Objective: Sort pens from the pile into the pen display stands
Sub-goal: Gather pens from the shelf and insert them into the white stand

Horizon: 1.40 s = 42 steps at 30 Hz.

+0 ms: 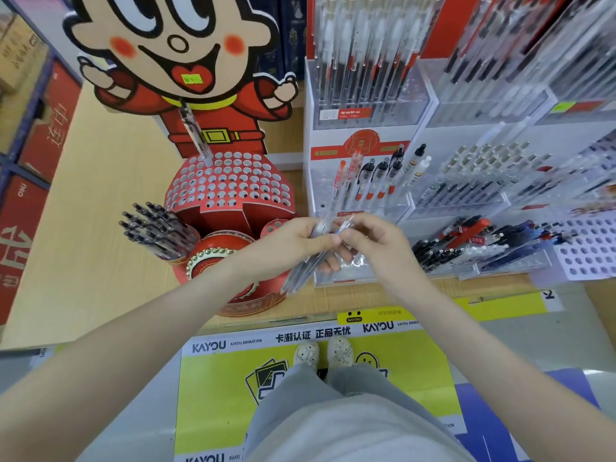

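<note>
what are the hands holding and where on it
The left hand grips a bundle of clear pens near its upper end; the right hand pinches one pen by its upper end.

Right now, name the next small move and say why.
Probably draw the pinched pen out of the bundle with the right hand; the left hand grips the rest, and the red holed stand holds only a lone pen, with many holes empty.

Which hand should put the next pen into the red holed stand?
Right. The right hand pinches a single pen, while the left hand grips the whole pen bundle.
</note>
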### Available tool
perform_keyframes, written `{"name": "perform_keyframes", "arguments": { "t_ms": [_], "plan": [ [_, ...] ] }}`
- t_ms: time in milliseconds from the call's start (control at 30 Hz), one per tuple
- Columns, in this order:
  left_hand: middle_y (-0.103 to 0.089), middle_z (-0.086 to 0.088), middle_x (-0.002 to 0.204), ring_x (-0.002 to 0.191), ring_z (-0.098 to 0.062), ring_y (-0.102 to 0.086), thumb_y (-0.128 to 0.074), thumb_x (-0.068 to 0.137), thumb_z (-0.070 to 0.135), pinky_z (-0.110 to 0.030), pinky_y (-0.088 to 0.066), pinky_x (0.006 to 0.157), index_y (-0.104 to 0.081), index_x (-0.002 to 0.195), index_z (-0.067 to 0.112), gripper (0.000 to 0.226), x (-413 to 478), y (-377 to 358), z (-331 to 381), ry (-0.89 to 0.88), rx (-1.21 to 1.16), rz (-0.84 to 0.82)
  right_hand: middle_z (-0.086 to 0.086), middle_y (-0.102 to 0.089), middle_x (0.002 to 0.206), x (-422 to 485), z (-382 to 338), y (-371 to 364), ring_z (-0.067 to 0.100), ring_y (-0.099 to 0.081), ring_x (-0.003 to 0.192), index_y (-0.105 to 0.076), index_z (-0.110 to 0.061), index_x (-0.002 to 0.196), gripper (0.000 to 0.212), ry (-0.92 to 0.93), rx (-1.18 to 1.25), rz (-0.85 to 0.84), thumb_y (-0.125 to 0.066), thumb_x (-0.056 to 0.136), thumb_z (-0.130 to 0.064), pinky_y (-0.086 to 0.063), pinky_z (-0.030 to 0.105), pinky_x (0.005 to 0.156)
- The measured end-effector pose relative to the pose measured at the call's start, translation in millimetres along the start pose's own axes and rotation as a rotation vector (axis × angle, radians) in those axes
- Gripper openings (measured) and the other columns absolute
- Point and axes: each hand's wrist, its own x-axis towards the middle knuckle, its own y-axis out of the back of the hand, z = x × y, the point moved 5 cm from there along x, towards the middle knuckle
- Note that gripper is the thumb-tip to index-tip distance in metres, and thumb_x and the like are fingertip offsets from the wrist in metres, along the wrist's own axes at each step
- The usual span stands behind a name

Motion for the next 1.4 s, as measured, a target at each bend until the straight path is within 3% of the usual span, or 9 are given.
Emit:
{"name": "perform_keyframes", "arguments": {
  "t_ms": [133, 267, 367, 467, 667, 833, 1033, 1133, 1400],
  "plan": [
    [-0.068, -0.01, 0.104, 0.09, -0.015, -0.07, -0.043, 0.099, 0.003, -0.026, -0.056, 0.084, -0.058, 0.117, 0.002, 0.023, 3, 6, 4, -0.002, -0.05, 0.012, -0.005, -0.066, 0.082, 0, -12, 32, 0.012, -0.06, 0.074, -0.061, -0.014, 0.087, 0.015, 0.114, 0.133, 0.189, -0.051, 0.094, -0.004, -0.051, 0.025, 0.069],
    [-0.072, -0.008, 0.098, 0.093, -0.021, -0.07, -0.043, 0.1, 0.007, -0.029, -0.057, 0.083, -0.061, 0.101, 0.006, 0.018, 1, 34, 1, -0.058, -0.093, 0.227, -0.012, -0.061, 0.077, -5, -18, 67, 0.015, -0.059, 0.069, -0.053, -0.021, 0.091, 0.016, 0.284, 0.044, 0.387, -0.046, 0.099, -0.009, -0.052, 0.026, 0.066],
    [-0.072, -0.004, 0.086, 0.081, -0.018, -0.069, -0.043, 0.1, 0.008, -0.025, -0.056, 0.073, -0.062, 0.097, 0.008, 0.019, -1, 46, -3, -0.085, -0.137, 0.301, -0.016, -0.061, 0.077, -2, 2, 56, 0.006, -0.061, 0.073, -0.052, -0.034, 0.094, 0.019, 0.255, -0.242, 0.319, -0.049, 0.097, -0.015, -0.049, 0.018, 0.072],
    [-0.072, -0.004, 0.082, 0.076, -0.017, -0.067, -0.043, 0.099, 0.008, -0.024, -0.055, 0.071, -0.062, 0.095, 0.009, 0.02, -1, 46, -5, -0.095, -0.2, 0.296, -0.007, -0.065, 0.085, 5, 30, 37, 0.006, -0.063, 0.077, -0.059, -0.018, 0.106, 0.013, 0.189, -0.416, 0.221, -0.052, 0.096, -0.017, -0.044, 0.008, 0.066],
    [-0.071, -0.006, 0.082, 0.077, -0.017, -0.067, -0.045, 0.097, 0.008, -0.024, -0.055, 0.072, -0.063, 0.095, 0.007, 0.018, -1, 46, -5, -0.112, -0.289, 0.291, 0.009, -0.067, 0.088, 21, 38, 23, 0.028, -0.065, 0.083, -0.061, -0.01, 0.107, 0.016, 0.196, -0.559, 0.102, -0.05, 0.097, -0.016, -0.051, 0.04, 0.073],
    [-0.071, -0.005, 0.082, 0.077, -0.016, -0.068, -0.045, 0.097, 0.008, -0.023, -0.055, 0.072, -0.062, 0.096, 0.007, 0.017, 0, 45, -5, -0.111, -0.285, 0.269, 0.008, -0.067, 0.098, 29, 37, 21, 0.024, -0.065, 0.094, -0.061, -0.007, 0.112, 0.02, 0.19, -0.601, 0.055, -0.05, 0.097, -0.011, -0.049, 0.033, 0.08],
    [-0.071, -0.004, 0.083, 0.077, -0.015, -0.067, -0.043, 0.099, 0.007, -0.022, -0.054, 0.072, -0.062, 0.097, 0.007, 0.019, 0, 46, -7, -0.109, -0.25, 0.267, 0.008, -0.071, 0.099, 25, 63, 14, 0.026, -0.065, 0.088, -0.061, -0.009, 0.115, 0.024, 0.089, -0.643, 0.07, -0.056, 0.094, -0.018, -0.038, 0.02, 0.068],
    [-0.071, -0.003, 0.084, 0.079, -0.015, -0.067, -0.044, 0.099, 0.008, -0.023, -0.054, 0.074, -0.062, 0.098, 0.008, 0.018, 0, 45, -8, -0.097, -0.228, 0.252, 0.012, -0.07, 0.089, 28, 63, 12, 0.029, -0.062, 0.076, -0.062, -0.007, 0.109, 0.021, 0.061, -0.659, 0.138, -0.055, 0.095, -0.02, -0.039, 0.028, 0.066],
    [-0.069, -0.002, 0.084, 0.079, -0.013, -0.066, -0.042, 0.1, 0.007, -0.022, -0.053, 0.074, -0.061, 0.098, 0.009, 0.02, 4, 33, -2, -0.127, -0.159, 0.218, 0.014, -0.064, 0.105, 34, 59, 7, 0.034, -0.059, 0.096, -0.057, -0.008, 0.114, 0.028, -0.037, -0.869, 0.135, -0.051, 0.096, -0.029, -0.038, 0.034, 0.07]
  ]
}}
